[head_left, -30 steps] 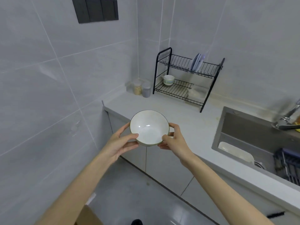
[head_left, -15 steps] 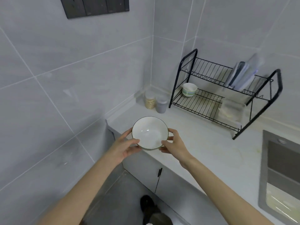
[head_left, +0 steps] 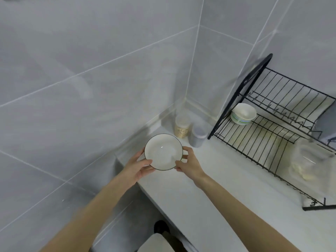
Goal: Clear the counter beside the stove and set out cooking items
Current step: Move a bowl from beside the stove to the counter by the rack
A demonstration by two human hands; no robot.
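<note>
Your fingers (head_left: 185, 152) are curled round the rim of the white bowl (head_left: 162, 151) on both sides. Your left hand (head_left: 135, 169) pinches its lower-left edge, thumb over the rim and the rest beneath. Your right hand (head_left: 190, 165) takes the lower-right edge the same way.

The bowl sits in the middle of the frame, mouth up and empty, over the left end of the counter (head_left: 209, 188) near the wall corner. You cannot tell from here whether its base touches the surface.

It looks like glazed ceramic with a thin dark rim line, so judge it stiff, smooth, fairly light and easy to chip. Thumb over the lip with fingers under the wall is a sound hold, and you should set it down flat rather than on an edge.

Just beyond the bowl, in the corner, stands a clear jar (head_left: 181, 127) holding pale flakes. A grey canister (head_left: 197, 136) stands just beside it, its contents hidden.

At the right of the frame a black wire dish rack (head_left: 272, 135) carries a small striped bowl (head_left: 243, 113) on its lower tier, seemingly empty. Further right on the rack a clear plastic tub (head_left: 312, 160) holds something yellowish, too blurred to name.
</note>
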